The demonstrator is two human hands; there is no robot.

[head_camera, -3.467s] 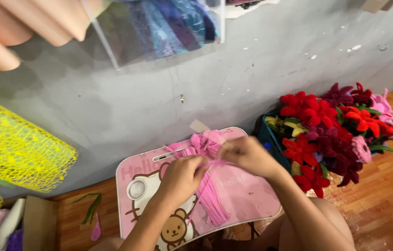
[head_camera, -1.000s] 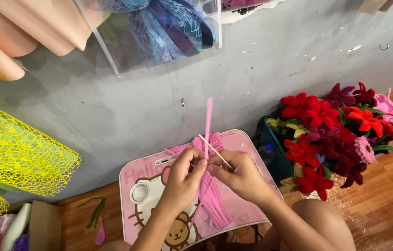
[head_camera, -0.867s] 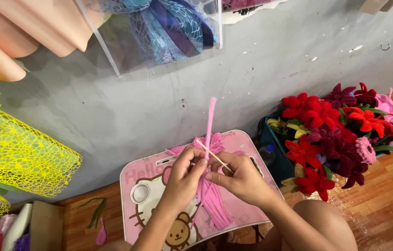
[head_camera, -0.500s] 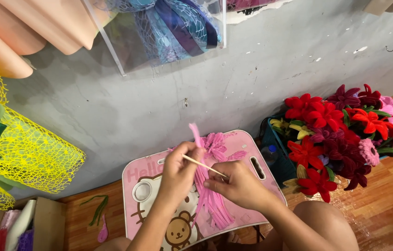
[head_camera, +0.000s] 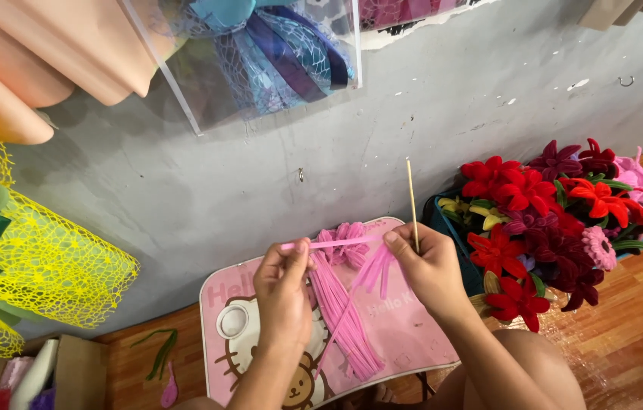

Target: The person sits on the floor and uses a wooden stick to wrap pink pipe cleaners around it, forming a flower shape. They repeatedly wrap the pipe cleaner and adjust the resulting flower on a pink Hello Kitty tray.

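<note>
With the left hand pinched on one end of the pink pipe cleaner and the right hand clamped on its other end plus, apparently, the wooden stick, above the pink board, keep tension even.

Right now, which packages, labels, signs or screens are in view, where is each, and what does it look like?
Clear plastic box: on the wall at top, rectangular, holding blue and purple netting.
Cardboard box: bottom left on the floor, brown, open.
Printed board: under both hands, pink, rounded rectangle with cartoon cat and bear pictures and lettering.
No screens or signs show.
</note>
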